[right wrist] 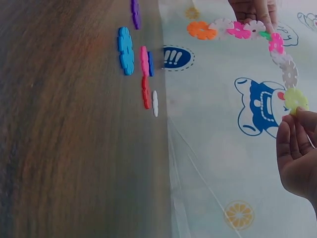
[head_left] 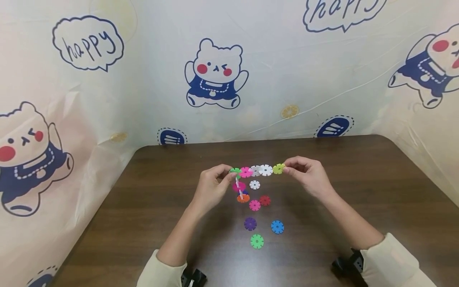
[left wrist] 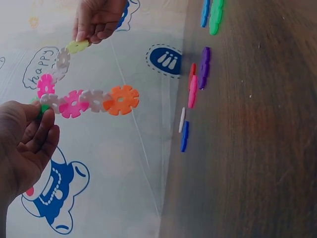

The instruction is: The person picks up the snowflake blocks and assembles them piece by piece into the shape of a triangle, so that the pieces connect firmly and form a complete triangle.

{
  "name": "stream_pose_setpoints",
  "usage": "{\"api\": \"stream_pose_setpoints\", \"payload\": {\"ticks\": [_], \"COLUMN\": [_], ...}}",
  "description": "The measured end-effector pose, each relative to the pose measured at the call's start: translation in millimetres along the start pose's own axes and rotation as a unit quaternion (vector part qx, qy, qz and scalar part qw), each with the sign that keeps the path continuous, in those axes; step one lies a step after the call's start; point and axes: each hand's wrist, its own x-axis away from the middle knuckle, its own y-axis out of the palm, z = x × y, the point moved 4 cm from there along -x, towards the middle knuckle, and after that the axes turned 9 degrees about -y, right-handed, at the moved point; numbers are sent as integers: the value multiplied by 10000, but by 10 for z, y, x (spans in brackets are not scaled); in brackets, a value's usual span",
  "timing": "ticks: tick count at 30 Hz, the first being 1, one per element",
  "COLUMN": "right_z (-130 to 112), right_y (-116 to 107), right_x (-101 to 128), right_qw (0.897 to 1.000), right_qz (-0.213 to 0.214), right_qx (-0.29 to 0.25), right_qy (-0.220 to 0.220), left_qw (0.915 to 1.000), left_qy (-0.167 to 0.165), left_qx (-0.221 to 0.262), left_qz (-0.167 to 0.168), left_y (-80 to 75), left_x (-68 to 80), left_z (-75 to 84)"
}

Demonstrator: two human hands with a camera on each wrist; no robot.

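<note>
Both hands hold a chain (head_left: pixel 256 171) of flat plastic snowflake discs above the table (head_left: pixel 358 179), each disc round with notched, toothed edges that slot into the next. The left hand (head_left: pixel 211 190) pinches the green disc (head_left: pixel 234 170) at the chain's corner between thumb and curled fingers. The right hand (head_left: pixel 308 175) pinches the yellow-green disc (head_left: pixel 278 168) at the far end with its fingertips. Between them run a pink disc (head_left: pixel 246 172) and two white discs (head_left: pixel 261 170) in a level row. From the green corner a second branch hangs down: white, magenta, white, then an orange disc (head_left: pixel 243 198) at its tip, clearest in the left wrist view, where the orange piece (left wrist: pixel 121 99) stands out flat and petal-edged.

On the dark, wood-grained table below lie loose discs, all flat: a white one (head_left: pixel 254 185), a red one (head_left: pixel 265 200), a pink one (head_left: pixel 255 205), a purple one (head_left: pixel 250 223), a blue one (head_left: pixel 277 227) and a green one (head_left: pixel 257 241), set apart from each other, the red and pink just beside one another.

Behind and to both sides stands a glossy, wrinkled plastic sheet (head_left: pixel 150 99) printed with cartoon bears (head_left: pixel 216 75) and "happy" speech bubbles (head_left: pixel 87 43). Cream knit sleeves (head_left: pixel 391 259) cover both forearms.
</note>
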Motion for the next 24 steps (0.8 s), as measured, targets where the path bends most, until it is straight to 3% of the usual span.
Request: {"api": "stream_pose_setpoints", "payload": {"ticks": [24], "right_z": [-16], "right_y": [47], "right_x": [41], "right_qw": [10000], "right_qz": [-36], "right_qx": [4], "right_qy": [-56], "left_qw": [9999], "left_qy": [0], "left_qx": [110], "left_qz": [-64], "left_y": [-2], "left_x": [28], "left_z": [-31]}}
